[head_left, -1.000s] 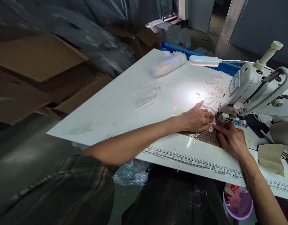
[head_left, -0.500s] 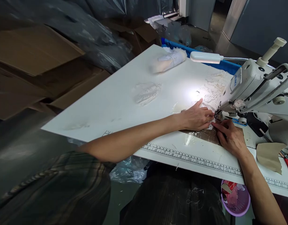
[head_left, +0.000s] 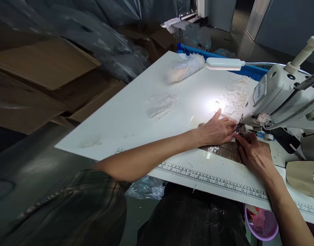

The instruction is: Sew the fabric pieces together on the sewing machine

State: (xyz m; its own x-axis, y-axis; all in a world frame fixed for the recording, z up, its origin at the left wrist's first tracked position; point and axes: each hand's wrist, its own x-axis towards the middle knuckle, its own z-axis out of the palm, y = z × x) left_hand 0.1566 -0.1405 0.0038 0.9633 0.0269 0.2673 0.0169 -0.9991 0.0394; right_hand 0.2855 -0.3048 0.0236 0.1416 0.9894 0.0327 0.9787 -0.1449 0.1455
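Note:
My left hand lies palm down on the white lace beside the sewing machine's needle area, its thumb stretched away and its fingers toward the presser foot. My right hand sits just right of it. Its fingers are curled, with the foremost fingertips pinching the near edge of the same lace. Most of that piece is covered by my hands. Beyond my left hand, a heap of lace spreads over the table under the lamp's bright spot.
A separate lace piece and a wrapped roll lie on the white table. The lamp reaches over it. Brown paper lies at right; a purple basket stands below. Cardboard boxes fill the left.
The camera view has shifted slightly, so the table and machine sit a little farther right and lower. Both hands stay at the needle area, with only slight movement against the machine.

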